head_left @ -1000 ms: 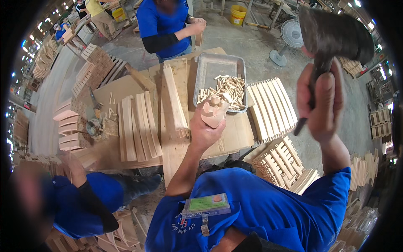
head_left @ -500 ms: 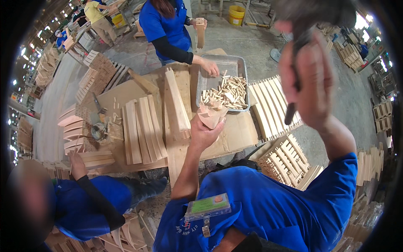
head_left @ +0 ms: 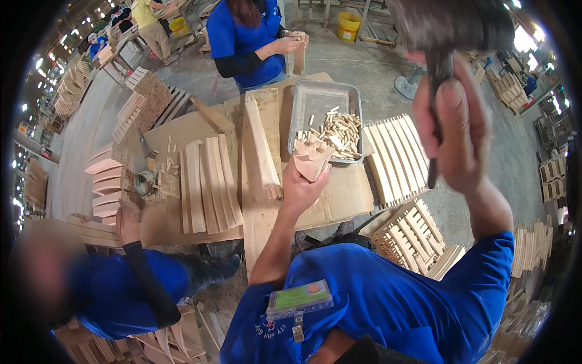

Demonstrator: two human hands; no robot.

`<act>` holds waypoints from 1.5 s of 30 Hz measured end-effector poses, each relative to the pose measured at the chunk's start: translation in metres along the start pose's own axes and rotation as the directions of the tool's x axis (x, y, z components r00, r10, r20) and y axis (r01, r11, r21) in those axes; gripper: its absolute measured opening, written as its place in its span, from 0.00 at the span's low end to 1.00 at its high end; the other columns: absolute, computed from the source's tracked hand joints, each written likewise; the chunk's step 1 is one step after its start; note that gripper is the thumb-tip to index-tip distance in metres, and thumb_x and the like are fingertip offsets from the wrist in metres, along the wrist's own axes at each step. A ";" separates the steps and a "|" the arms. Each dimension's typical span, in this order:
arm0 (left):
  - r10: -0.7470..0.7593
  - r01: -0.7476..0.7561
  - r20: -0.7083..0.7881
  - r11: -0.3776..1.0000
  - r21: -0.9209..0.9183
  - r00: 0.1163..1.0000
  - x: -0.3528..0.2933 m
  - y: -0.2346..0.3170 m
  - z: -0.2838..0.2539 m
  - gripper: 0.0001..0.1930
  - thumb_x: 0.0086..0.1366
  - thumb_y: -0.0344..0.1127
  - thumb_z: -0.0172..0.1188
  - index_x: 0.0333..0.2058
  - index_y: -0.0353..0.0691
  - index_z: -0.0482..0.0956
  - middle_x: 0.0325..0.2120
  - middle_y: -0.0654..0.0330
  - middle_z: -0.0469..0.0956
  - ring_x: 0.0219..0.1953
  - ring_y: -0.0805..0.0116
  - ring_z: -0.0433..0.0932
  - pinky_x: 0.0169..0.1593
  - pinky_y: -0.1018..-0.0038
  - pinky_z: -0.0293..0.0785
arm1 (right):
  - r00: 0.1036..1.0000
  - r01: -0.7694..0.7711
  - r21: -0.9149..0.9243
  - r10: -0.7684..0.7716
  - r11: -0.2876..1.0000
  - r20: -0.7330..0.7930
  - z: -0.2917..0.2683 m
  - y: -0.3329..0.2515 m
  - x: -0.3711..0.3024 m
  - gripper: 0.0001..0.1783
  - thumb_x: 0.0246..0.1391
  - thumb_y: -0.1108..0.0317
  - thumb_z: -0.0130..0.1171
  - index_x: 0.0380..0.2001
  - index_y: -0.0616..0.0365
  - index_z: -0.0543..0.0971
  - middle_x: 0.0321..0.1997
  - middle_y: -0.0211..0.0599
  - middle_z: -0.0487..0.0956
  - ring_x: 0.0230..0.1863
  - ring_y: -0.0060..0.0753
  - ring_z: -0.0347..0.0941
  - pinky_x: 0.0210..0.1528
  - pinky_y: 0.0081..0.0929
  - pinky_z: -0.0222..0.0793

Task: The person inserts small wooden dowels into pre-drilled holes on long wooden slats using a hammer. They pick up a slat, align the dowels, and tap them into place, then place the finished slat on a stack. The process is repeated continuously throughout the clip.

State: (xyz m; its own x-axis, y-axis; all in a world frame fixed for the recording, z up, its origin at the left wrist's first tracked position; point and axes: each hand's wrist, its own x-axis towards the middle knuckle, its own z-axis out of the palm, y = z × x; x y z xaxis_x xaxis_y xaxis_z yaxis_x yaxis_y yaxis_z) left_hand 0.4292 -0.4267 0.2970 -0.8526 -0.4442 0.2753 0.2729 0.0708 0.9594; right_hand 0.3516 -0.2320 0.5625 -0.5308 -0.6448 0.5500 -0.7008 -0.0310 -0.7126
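Note:
My right hand (head_left: 458,130) is closed around the handle of a mallet, raised at the upper right. The dark, thick mallet head (head_left: 451,27) is slightly blurred and partly cut off by the frame's edge. Over the table, my left hand (head_left: 303,193) grips a wooden piece (head_left: 313,167), whose upper end points away from me, with peg-like ends at its top. Just beyond it sits a grey tray (head_left: 320,103) holding many short wooden dowels (head_left: 342,132). The mallet and the wooden piece are well apart.
Cardboard (head_left: 339,197) covers the table. Curved wooden slats (head_left: 209,185) lie left of my left hand, others (head_left: 397,161) right of the tray. A co-worker (head_left: 248,42) stands opposite holding a wooden piece; another person (head_left: 130,285) works at lower left. A hammer (head_left: 145,145) lies farther left.
The mallet and my right hand have come slightly lower. The co-worker opposite has drawn a hand from the tray to the wooden piece. The person at left has moved a hand over the slats.

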 end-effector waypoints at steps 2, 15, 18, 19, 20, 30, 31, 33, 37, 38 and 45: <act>0.050 -0.050 -0.006 0.999 0.020 0.999 0.003 -0.002 0.004 0.20 0.60 0.26 0.72 0.50 0.35 0.78 0.43 0.60 0.84 0.45 0.72 0.82 0.49 0.73 0.79 | 0.979 0.127 -0.273 -0.076 0.954 0.189 0.016 0.031 -0.022 0.19 0.72 0.67 0.55 0.61 0.61 0.74 0.31 0.47 0.80 0.31 0.44 0.78 0.33 0.40 0.72; 0.079 -0.079 -0.042 0.997 0.014 0.996 0.002 -0.009 0.005 0.28 0.57 0.25 0.72 0.56 0.34 0.74 0.46 0.56 0.82 0.48 0.68 0.82 0.53 0.71 0.78 | 0.985 0.122 0.039 -0.116 0.992 -0.128 0.018 0.005 -0.004 0.20 0.79 0.58 0.41 0.57 0.64 0.72 0.24 0.22 0.68 0.19 0.13 0.58 0.21 0.17 0.54; 0.111 -0.111 -0.006 0.992 0.058 0.994 0.006 -0.012 0.007 0.28 0.56 0.26 0.72 0.56 0.34 0.73 0.46 0.55 0.81 0.48 0.66 0.82 0.53 0.70 0.78 | 0.893 -0.055 -0.460 0.249 0.886 0.374 0.032 0.035 -0.034 0.08 0.67 0.67 0.59 0.42 0.61 0.75 0.28 0.54 0.76 0.33 0.58 0.77 0.35 0.47 0.74; 0.116 -0.116 0.007 0.989 0.094 0.993 0.007 -0.012 0.005 0.28 0.56 0.26 0.72 0.56 0.34 0.73 0.46 0.54 0.81 0.48 0.66 0.82 0.53 0.69 0.78 | 0.828 -0.190 -0.475 0.400 0.859 0.393 0.036 0.039 -0.036 0.07 0.67 0.68 0.59 0.42 0.60 0.76 0.34 0.56 0.80 0.35 0.62 0.77 0.35 0.47 0.73; 0.107 -0.104 -0.016 0.987 0.122 0.994 0.004 -0.011 0.010 0.31 0.56 0.25 0.72 0.58 0.34 0.72 0.46 0.53 0.81 0.48 0.64 0.82 0.53 0.68 0.78 | 0.797 -0.214 -0.487 0.440 0.846 0.413 0.029 0.034 -0.031 0.09 0.68 0.68 0.59 0.45 0.61 0.77 0.35 0.56 0.80 0.35 0.59 0.78 0.35 0.46 0.74; 0.110 -0.110 -0.026 0.994 -0.017 0.994 0.002 -0.021 0.006 0.34 0.55 0.22 0.69 0.62 0.36 0.71 0.48 0.51 0.81 0.51 0.62 0.82 0.55 0.67 0.78 | 0.986 -0.112 0.089 0.099 0.990 0.134 0.019 -0.013 0.010 0.16 0.71 0.63 0.58 0.53 0.65 0.77 0.28 0.32 0.78 0.22 0.26 0.70 0.29 0.28 0.68; 0.129 -0.129 0.009 0.991 0.042 0.992 0.005 -0.019 0.009 0.34 0.55 0.22 0.69 0.62 0.36 0.70 0.49 0.51 0.81 0.51 0.62 0.82 0.55 0.67 0.78 | 0.946 -0.127 -0.161 0.169 0.979 0.277 0.028 0.005 0.000 0.15 0.70 0.64 0.59 0.52 0.64 0.77 0.26 0.36 0.78 0.22 0.30 0.72 0.29 0.32 0.68; 0.162 -0.170 0.059 0.966 0.193 0.985 0.009 -0.013 0.007 0.35 0.55 0.22 0.70 0.63 0.36 0.70 0.49 0.51 0.81 0.51 0.61 0.82 0.55 0.67 0.78 | 0.788 -0.022 -0.576 0.368 0.817 0.493 0.039 0.030 -0.010 0.13 0.67 0.66 0.60 0.49 0.62 0.77 0.24 0.44 0.78 0.22 0.40 0.75 0.29 0.40 0.69; 0.156 -0.156 0.017 0.988 -0.004 0.988 0.007 -0.025 0.015 0.37 0.55 0.22 0.70 0.65 0.35 0.68 0.51 0.50 0.81 0.53 0.61 0.82 0.56 0.66 0.79 | 0.792 -0.195 -0.474 0.423 0.859 0.440 0.014 0.008 0.007 0.15 0.70 0.63 0.58 0.54 0.60 0.77 0.24 0.46 0.77 0.27 0.34 0.76 0.31 0.38 0.68; 0.134 -0.133 0.008 0.989 -0.061 0.991 0.007 -0.029 0.016 0.38 0.55 0.22 0.70 0.65 0.34 0.68 0.51 0.50 0.81 0.53 0.60 0.82 0.56 0.66 0.79 | 0.834 -0.251 -0.430 0.419 0.868 0.359 0.009 -0.002 0.010 0.16 0.72 0.61 0.57 0.55 0.59 0.77 0.23 0.41 0.77 0.27 0.31 0.74 0.31 0.37 0.67; 0.085 -0.084 0.001 0.987 -0.137 0.996 0.005 -0.026 0.018 0.36 0.56 0.21 0.69 0.65 0.34 0.68 0.52 0.53 0.80 0.54 0.65 0.81 0.56 0.70 0.78 | 0.997 0.054 -0.033 -0.056 0.998 -0.055 0.012 0.026 0.004 0.18 0.77 0.59 0.47 0.51 0.63 0.77 0.24 0.28 0.74 0.22 0.18 0.68 0.22 0.21 0.59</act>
State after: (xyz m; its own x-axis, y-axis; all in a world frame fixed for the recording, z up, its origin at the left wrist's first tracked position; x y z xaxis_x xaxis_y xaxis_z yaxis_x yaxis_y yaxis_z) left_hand 0.4096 -0.4150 0.2750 -0.8271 -0.4352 0.3556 0.4018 -0.0154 0.9156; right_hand 0.3365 -0.2450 0.5408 -0.5163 -0.5987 0.6124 -0.7438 -0.0410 -0.6672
